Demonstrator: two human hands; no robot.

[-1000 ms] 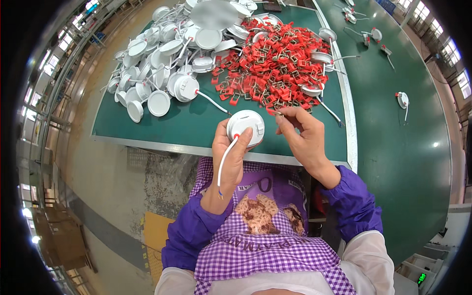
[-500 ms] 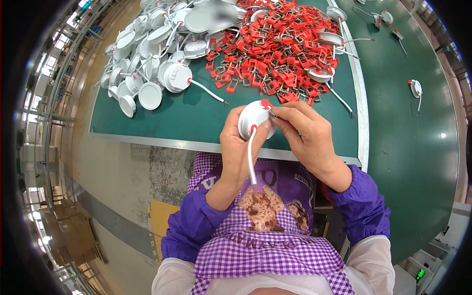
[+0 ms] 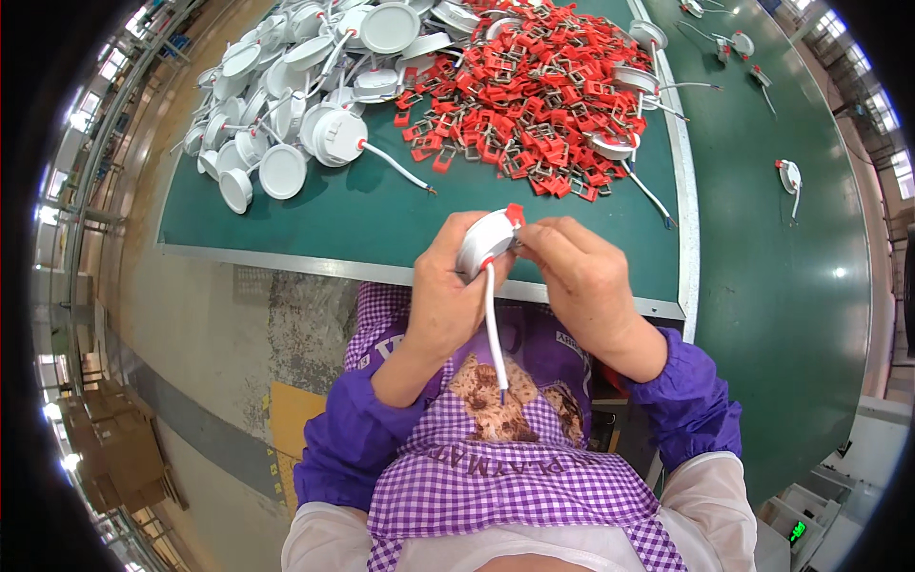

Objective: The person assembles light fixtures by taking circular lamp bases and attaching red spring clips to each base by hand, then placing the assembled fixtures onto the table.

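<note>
My left hand (image 3: 444,296) is closed round a white disc fitting (image 3: 484,241), tilted, held above the worktop (image 3: 381,224) just inside its near edge; white cable (image 3: 494,334) hangs past that edge. My right hand (image 3: 589,276) is pinched on a red clip (image 3: 515,214) at the fitting's rim. Seated or not: can't tell, fingers cover it. Judged part-done. Seemingly left: heaped fittings (image 3: 283,172) toward the far left corner, loose clips (image 3: 534,114) toward the far right.
</note>
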